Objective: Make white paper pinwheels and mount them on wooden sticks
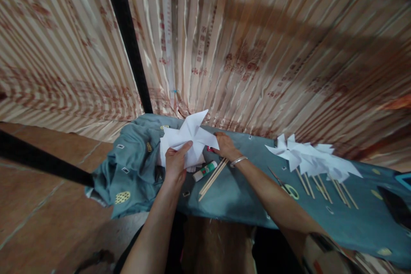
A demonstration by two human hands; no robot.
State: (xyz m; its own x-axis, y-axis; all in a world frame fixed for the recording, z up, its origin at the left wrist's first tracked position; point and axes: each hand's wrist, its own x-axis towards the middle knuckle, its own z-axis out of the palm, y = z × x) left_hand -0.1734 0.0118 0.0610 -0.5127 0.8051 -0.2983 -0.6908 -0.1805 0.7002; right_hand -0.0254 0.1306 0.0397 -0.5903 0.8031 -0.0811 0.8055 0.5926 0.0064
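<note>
A white paper pinwheel (196,132) is held in my left hand (176,162), with the thumb pressed near its middle. White paper lies beneath it. At the pinwheel's right blade is my right hand (227,146), a bracelet on its wrist. Its fingers are curled and partly hidden, and what they grip is unclear. Close by the fingertips shows a small red item (209,149), too small to identify. Below the pinwheel lies a green-and-white glue stick (205,171), beside several thin wooden sticks (213,180).
Several finished pinwheels (308,156) on sticks lie to the right on the cloth-covered table (237,197). Scissors (290,191) with pale green handles rest nearer. A dark phone-like object (394,206) is at the right end. A curtain (244,51) hangs behind; a black pole (128,30) stands left.
</note>
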